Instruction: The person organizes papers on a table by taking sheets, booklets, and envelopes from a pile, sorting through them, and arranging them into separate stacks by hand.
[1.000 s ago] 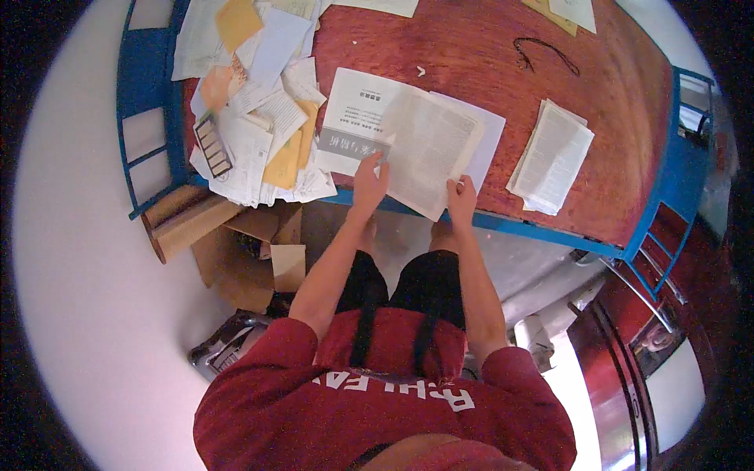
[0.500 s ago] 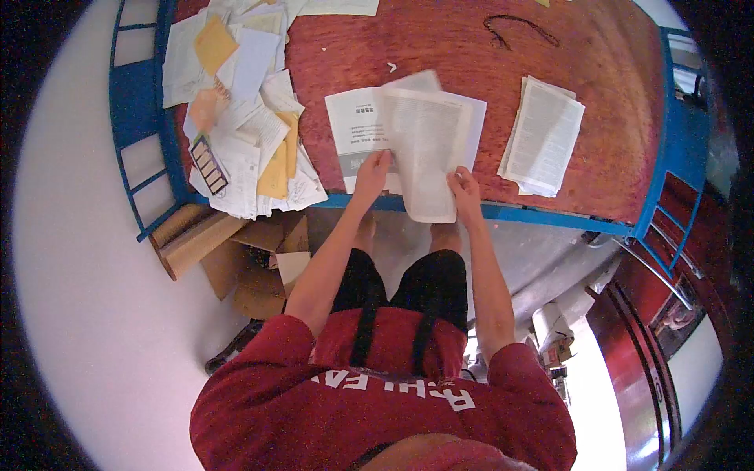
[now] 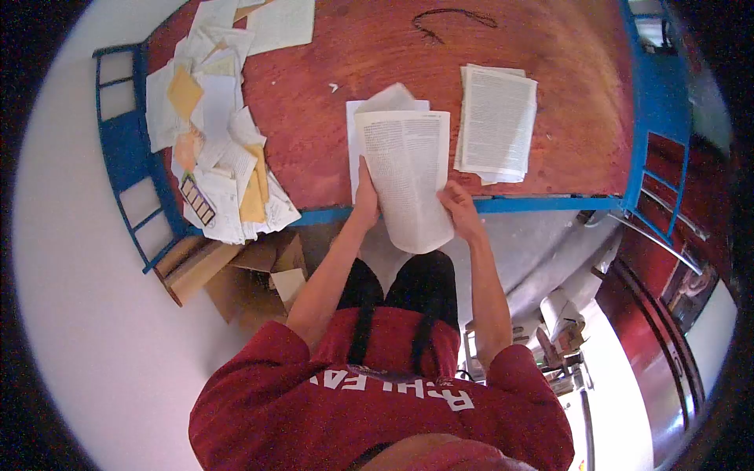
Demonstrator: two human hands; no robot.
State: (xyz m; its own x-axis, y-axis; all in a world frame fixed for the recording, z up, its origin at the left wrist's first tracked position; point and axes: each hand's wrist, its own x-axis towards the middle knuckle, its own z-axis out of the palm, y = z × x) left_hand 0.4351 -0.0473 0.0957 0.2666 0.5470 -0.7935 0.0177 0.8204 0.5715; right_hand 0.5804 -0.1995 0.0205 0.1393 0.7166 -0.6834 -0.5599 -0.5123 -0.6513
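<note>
A few printed sheets (image 3: 408, 177) are held up over the table's near edge, their lower end curling down past it. My left hand (image 3: 366, 196) grips their left edge, with the fingers partly hidden behind the paper. On the right edge, my right hand (image 3: 461, 210) has its fingers closed on the same sheets. Behind them, white paper (image 3: 354, 118) shows at the left and top. To the right lies a stack of printed pages (image 3: 496, 125), apart from my hands.
The reddish wooden tabletop (image 3: 314, 125) has a blue metal frame (image 3: 550, 204). Loose papers and yellow envelopes (image 3: 184, 93) spread over its left side. A dark cord (image 3: 455, 14) lies at the back. Below, a cardboard box (image 3: 251, 286) stands on the left.
My left hand has moved from the grey-and-white printed cover to the left edge of the sheets. That cover no longer shows. The sheets now face up more squarely, and the camera view has shifted.
</note>
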